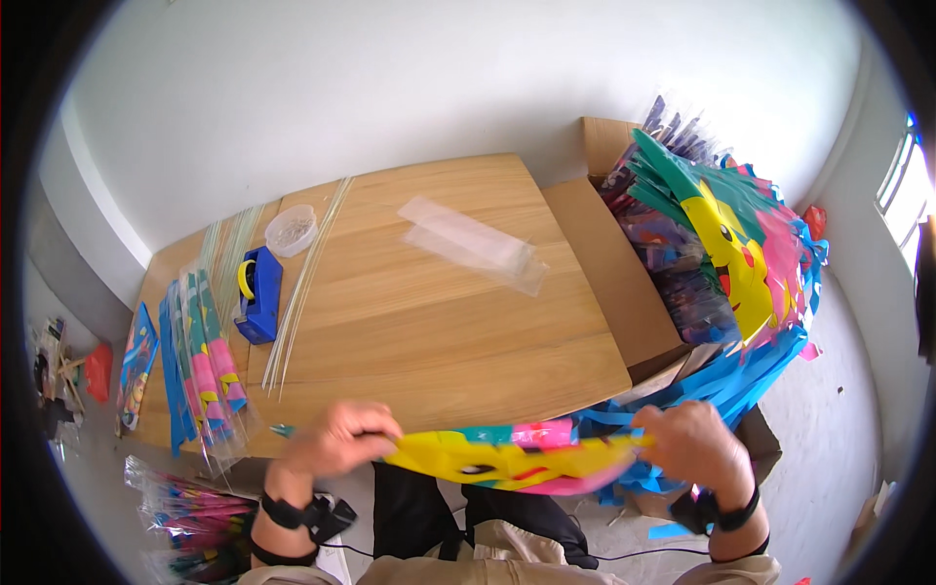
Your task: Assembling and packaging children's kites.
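Observation:
A thin plastic kite (507,460), printed yellow, teal and pink, is stretched lengthwise in folds along the near edge of the table. My left hand (349,436) pinches its left end, and a teal tip shows just beyond that hand. At the other end, my right hand (694,444) is closed on the kite; motion blurs the fingers a little. Blue streamers (751,380) hang beside my right hand. More printed kites (741,244) of the same colours lie heaped over a cardboard box at the right.
On the wooden table (439,331) are clear plastic sleeves (478,244), thin rods (307,283), a blue tape dispenser (258,297), a round clear tub (292,231) and rolled kites in sleeves (205,351). The open cardboard box (614,273) adjoins the right edge. Packed bundles (190,517) stand low at the left.

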The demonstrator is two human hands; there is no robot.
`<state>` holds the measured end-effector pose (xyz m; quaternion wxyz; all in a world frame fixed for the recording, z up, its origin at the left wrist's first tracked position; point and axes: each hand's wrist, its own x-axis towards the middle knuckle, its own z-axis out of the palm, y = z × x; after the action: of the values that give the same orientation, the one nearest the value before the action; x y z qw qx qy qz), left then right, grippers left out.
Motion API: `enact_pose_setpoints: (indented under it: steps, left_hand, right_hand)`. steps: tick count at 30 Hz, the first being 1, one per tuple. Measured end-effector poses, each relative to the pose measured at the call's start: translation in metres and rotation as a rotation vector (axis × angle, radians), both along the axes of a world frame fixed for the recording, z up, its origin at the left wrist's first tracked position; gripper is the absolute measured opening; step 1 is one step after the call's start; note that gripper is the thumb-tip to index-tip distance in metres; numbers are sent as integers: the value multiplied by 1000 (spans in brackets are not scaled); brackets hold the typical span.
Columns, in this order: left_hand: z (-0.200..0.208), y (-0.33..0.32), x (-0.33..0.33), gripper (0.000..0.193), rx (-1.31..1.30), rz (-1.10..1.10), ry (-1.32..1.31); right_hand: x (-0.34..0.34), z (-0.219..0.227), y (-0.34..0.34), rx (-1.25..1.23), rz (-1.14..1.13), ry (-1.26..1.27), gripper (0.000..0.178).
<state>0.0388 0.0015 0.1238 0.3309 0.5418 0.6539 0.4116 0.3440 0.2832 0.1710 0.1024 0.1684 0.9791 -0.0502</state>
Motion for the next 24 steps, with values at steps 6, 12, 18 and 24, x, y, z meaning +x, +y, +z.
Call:
enact_pose_setpoints:
  steps: [6, 12, 18, 24]
  left_hand:
    - [5, -1, -116, 2, -46, 518, 378]
    - [108, -20, -121, 16, 980, 1198, 1460]
    - [44, -10, -80, 15, 751, 807, 1758]
    - [-128, 19, -53, 8, 219, 487, 1242]
  right_hand:
    - [29, -47, 140, -507, -345, 162, 41]
    - [78, -72, 207, -328, -643, 837, 37]
    - [135, -110, 225, 363, -615, 812, 26]
    - [104, -103, 176, 370, -923, 124, 77]
